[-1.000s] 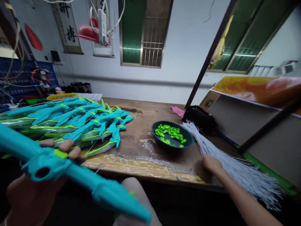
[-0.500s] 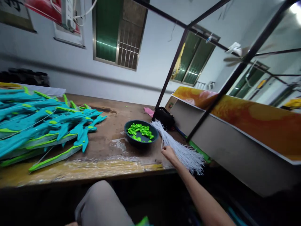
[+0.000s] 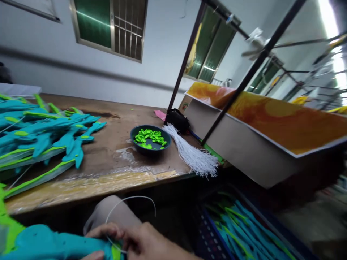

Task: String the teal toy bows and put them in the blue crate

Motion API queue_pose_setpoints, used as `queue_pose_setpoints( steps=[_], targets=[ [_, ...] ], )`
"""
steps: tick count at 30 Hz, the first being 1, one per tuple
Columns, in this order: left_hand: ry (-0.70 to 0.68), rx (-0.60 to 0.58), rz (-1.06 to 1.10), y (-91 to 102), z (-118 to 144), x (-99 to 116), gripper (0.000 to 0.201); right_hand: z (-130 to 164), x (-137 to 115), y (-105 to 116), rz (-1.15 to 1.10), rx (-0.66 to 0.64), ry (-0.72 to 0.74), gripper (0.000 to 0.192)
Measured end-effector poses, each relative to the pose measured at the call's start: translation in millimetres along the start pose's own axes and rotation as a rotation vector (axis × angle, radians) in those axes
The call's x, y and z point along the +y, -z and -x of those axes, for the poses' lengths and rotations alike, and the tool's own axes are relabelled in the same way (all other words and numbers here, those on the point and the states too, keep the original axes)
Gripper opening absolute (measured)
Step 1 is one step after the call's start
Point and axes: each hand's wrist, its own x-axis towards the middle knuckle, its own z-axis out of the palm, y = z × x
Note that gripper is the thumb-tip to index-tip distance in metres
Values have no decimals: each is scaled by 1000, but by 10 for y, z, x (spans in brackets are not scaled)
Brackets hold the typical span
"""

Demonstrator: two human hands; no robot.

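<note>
At the bottom of the head view my left hand [image 3: 105, 230] is closed around a teal and lime-green plastic toy bow [image 3: 58, 243], held low over my knee. My right hand [image 3: 148, 236] meets it at the toy's green end, fingers pinched on a thin white cord [image 3: 132, 198]. One end of that cord curls up in a loop above both hands. Where exactly it passes at the toy is hidden by my fingers. On the table lies the bundle of white cords [image 3: 189, 153], beside a dark bowl [image 3: 151, 151] with small lime-green pieces [image 3: 149, 137].
Several teal and green toy bows [image 3: 48, 133] are heaped at the table's left. A blue crate [image 3: 210, 231] with more of them stands on the right below the table [image 3: 108, 180]. Behind the cords are a black bag [image 3: 176, 119], a dark frame post [image 3: 184, 61] and a large board [image 3: 230, 126].
My right hand has come back from the cord bundle to my lap with one white cord. The toy bow and my left hand have come into view. The camera has turned right and down.
</note>
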Motion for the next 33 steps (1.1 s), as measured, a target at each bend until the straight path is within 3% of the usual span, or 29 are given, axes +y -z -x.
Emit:
queue_pose_setpoints(
  steps=[3,8,11,13,17,22,26,29,31,33],
  targets=[
    [-90,-94,-36,-43,108,87,43,-189,48,122,-258,11,-203,30],
    [-100,1,-104,-308,313,154,50,-703,-116,36,-559,-140,-290,65],
    [-96,-1,-215,-435,398,154,53,-1003,-378,-105,-715,-185,-256,57],
    [-101,-42,-262,-433,443,138,52,-1197,-562,-124,-800,-138,-208,44],
    [-165,-120,-124,-227,553,83,46,-1405,-836,112,-903,41,-79,27],
    [-335,2,73,150,747,144,35,-1023,-1007,610,-871,202,6,28],
    [-477,-30,116,468,817,379,31,-492,-1035,902,-824,295,17,29],
    [-461,-69,106,639,788,559,42,-225,-998,1025,-813,367,34,26],
    [-428,-163,75,690,771,625,51,-134,-964,1061,-807,401,39,28],
    [-391,-131,64,717,792,616,50,-104,-937,1075,-799,430,46,31]
  ],
)
